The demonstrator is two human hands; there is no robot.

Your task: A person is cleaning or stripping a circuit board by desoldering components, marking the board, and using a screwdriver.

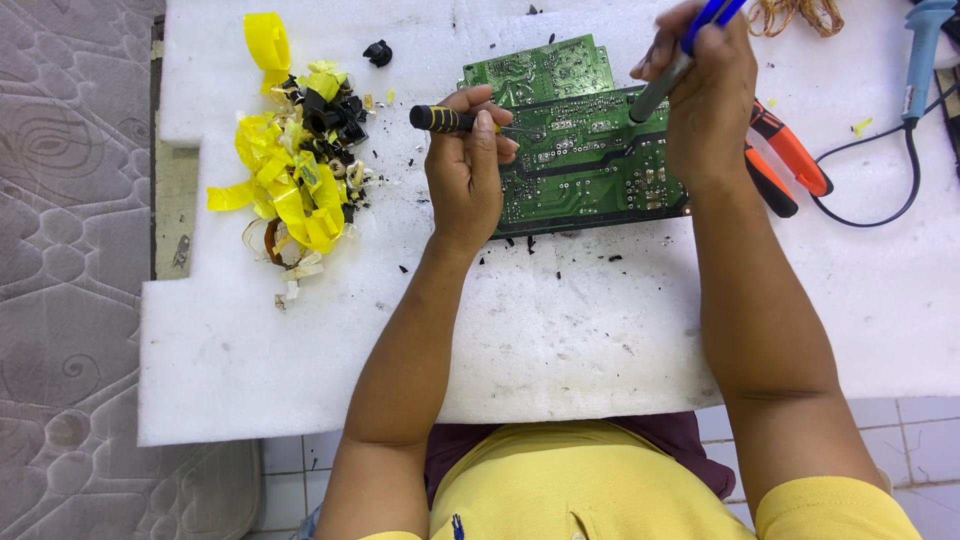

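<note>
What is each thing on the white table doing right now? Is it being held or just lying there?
Left hand: closed around a small screwdriver.
Screwdriver: held, tip on the board.
Right hand: gripping a blue-handled tool.
Blue-handled tool: held tilted, tip down at the board.
Green circuit board: lying flat, solder side up.
Orange pliers: lying loose, partly behind the right hand.
Yellow tape scraps: torn, piled up.
Light blue tool: lying untouched, cord attached.

No packages, labels, signs or screens are being shown anywhere in this view.
</note>
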